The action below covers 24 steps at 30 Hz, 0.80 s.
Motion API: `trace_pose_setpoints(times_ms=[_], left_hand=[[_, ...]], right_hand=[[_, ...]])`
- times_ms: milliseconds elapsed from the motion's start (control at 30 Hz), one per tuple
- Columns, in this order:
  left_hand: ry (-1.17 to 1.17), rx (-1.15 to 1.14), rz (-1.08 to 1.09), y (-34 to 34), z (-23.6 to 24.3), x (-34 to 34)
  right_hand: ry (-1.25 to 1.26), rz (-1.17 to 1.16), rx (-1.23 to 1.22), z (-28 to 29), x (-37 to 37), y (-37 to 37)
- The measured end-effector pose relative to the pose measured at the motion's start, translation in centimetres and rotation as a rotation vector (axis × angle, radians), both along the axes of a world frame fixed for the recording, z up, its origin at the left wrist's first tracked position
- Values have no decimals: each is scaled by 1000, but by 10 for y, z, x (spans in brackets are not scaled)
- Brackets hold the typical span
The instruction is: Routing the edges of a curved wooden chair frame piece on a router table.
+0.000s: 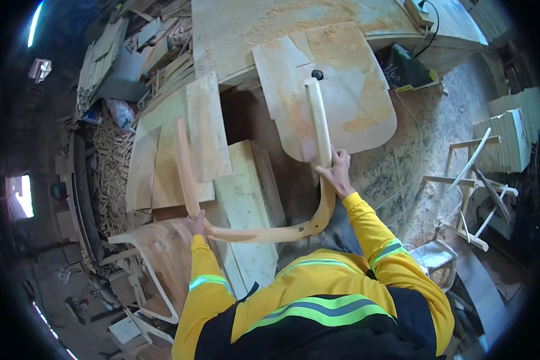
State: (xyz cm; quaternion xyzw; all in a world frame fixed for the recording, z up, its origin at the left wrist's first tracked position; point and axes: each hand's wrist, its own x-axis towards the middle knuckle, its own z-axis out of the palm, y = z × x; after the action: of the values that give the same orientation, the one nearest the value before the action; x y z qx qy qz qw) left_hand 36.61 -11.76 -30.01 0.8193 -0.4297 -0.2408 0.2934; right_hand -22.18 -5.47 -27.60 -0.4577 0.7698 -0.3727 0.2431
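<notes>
Workshop floor (pixel 396 162): grey and dusty.
Worktable (pixel 222 36): strewn with sawdust, rounded panel (pixel 363 90) at its near edge.
Scrap heap (pixel 111 174): small wood offcuts behind a dark rail (pixel 80 198).
U-shaped frame (pixel 258 234): before the torso, above boards (pixel 237 186); pale wood, bends rounded, left side redder.
Plastic tub (pixel 453 264): brownish bits inside.
Hands: left hand (pixel 196 223) gripping the frame's left bend, right hand (pixel 337 171) closed around its right side.

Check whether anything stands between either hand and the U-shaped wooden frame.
Nothing visible does. The left hand holds the U-shaped wooden frame near its left bend, and the right hand holds its right side near the other bend.
</notes>
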Motion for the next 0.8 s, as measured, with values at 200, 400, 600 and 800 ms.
trace_pose_setpoints(times_ms=[200,400,600,800], left_hand=[[156,159,-7,-9,43,-73],[-5,220,-9,1,41,-70],[-46,218,60,9,29,-81],[-86,258,-24,3,39,-57]], right_hand=[[-5,-22,21,-15,-25,7],[79,58,89,3,-34,-5],[114,119,92,4,-43,-15],[-45,129,-55,-2,-57,-42]])
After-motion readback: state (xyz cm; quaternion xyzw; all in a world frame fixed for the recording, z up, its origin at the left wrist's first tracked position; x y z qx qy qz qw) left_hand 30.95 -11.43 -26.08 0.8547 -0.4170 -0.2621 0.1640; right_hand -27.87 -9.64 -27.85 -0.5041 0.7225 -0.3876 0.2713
